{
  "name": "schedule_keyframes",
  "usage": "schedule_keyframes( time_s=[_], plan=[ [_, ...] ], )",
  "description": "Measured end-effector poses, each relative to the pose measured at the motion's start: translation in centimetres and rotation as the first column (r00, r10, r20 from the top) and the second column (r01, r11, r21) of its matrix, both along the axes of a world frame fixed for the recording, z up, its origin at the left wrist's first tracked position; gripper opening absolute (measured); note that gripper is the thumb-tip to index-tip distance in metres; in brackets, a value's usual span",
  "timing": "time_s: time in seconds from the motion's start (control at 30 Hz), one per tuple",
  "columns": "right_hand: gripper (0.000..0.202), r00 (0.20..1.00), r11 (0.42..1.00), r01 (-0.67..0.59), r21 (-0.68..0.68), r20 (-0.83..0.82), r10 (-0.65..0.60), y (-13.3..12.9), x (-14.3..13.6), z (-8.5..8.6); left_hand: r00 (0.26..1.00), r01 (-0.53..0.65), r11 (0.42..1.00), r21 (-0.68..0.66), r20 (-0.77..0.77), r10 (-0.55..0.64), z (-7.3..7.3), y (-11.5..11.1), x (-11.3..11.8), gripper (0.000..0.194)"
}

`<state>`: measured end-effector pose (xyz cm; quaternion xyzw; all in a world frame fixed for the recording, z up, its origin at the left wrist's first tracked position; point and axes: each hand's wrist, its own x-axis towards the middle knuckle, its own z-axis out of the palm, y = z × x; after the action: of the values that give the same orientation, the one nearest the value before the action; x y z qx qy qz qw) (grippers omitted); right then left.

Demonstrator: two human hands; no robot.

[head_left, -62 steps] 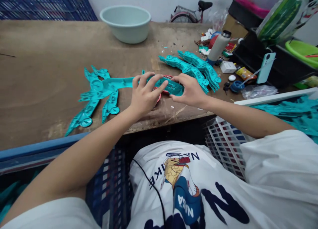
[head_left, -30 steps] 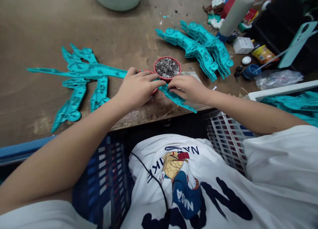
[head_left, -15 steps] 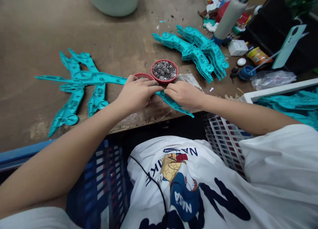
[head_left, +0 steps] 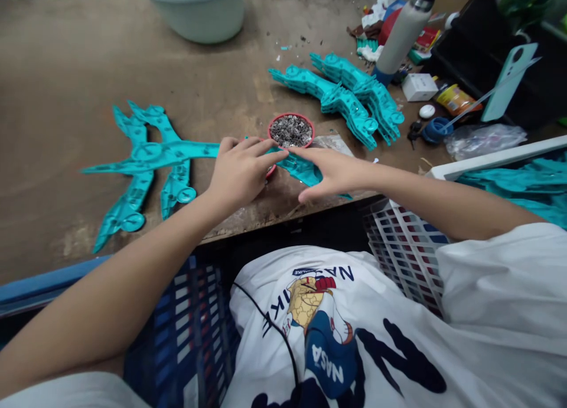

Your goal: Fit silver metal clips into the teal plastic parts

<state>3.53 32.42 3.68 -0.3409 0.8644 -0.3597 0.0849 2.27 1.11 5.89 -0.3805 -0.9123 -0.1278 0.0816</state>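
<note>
A teal plastic piece (head_left: 166, 154), shaped like a flat long-necked figure with several limbs, lies across the table near its front edge. My left hand (head_left: 248, 172) is closed over the long neck, fingers bent on top of it. My right hand (head_left: 336, 170) hovers at or touches the piece's right end, thumb spread well away from the fingers; whether it presses the plastic is unclear. Behind the hands stands a small red basket (head_left: 291, 130) filled with tiny metal-looking bits. A second red basket (head_left: 271, 172) is mostly hidden under my left hand.
Two stacks of teal parts (head_left: 343, 98) lie at the back right, near a bottle (head_left: 405, 36) and a leaning phone (head_left: 509, 83). A pale green tub (head_left: 199, 12) stands at the back. A white crate (head_left: 405, 248) with teal parts is right, a blue crate (head_left: 186, 325) left.
My right hand has loosened from its pinch on the piece and spread its thumb. The piece has shifted slightly right at its left end. The camera view has tilted up a little.
</note>
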Motion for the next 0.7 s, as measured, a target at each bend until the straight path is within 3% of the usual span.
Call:
schedule_keyframes(
  time_s=[0.07,0.13,0.23,0.3,0.37,0.43,0.5,0.7],
  plan=[
    [0.118,0.994,1.0,0.004,0.007,-0.111,-0.003,-0.3,0.4,-0.9,0.999,0.013,1.0,-0.006,-0.035,-0.013,-0.2,0.2,0.3,0.053],
    [0.111,0.985,0.998,0.056,0.019,-0.164,-0.052,-0.1,-0.1,-1.5,0.998,0.003,1.0,-0.005,-0.067,-0.004,-0.2,0.2,0.4,0.055],
    [0.097,0.967,0.971,0.239,0.014,-0.093,-0.237,1.1,-2.3,-0.8,0.993,-0.049,0.999,0.018,-0.109,0.051,-0.2,-0.3,0.1,0.064],
    [0.075,0.902,0.907,0.421,-0.004,0.104,-0.418,2.2,-4.1,0.2,0.992,-0.071,0.997,0.012,-0.102,0.072,-0.5,-0.9,-0.5,0.069],
    [0.041,0.761,0.804,0.595,0.007,0.318,-0.566,3.1,-5.6,0.9,0.997,-0.067,0.997,-0.048,-0.049,0.065,-1.0,-1.4,-1.4,0.068],
    [0.009,0.629,0.713,0.701,0.03,0.445,-0.637,3.6,-6.5,1.1,0.997,-0.056,0.988,-0.143,0.038,0.062,-1.9,-1.4,-2.2,0.07],
    [0.014,0.565,0.672,0.739,0.033,0.513,-0.646,3.6,-7.0,0.7,0.988,-0.045,0.971,-0.237,0.132,0.078,-2.8,-1.0,-2.7,0.079],
    [0.014,0.511,0.675,0.738,0.003,0.651,-0.561,2.3,-7.7,-1.1,0.969,-0.02,0.935,-0.355,0.222,0.105,-5.1,0.2,-3.1,0.091]
  ],
)
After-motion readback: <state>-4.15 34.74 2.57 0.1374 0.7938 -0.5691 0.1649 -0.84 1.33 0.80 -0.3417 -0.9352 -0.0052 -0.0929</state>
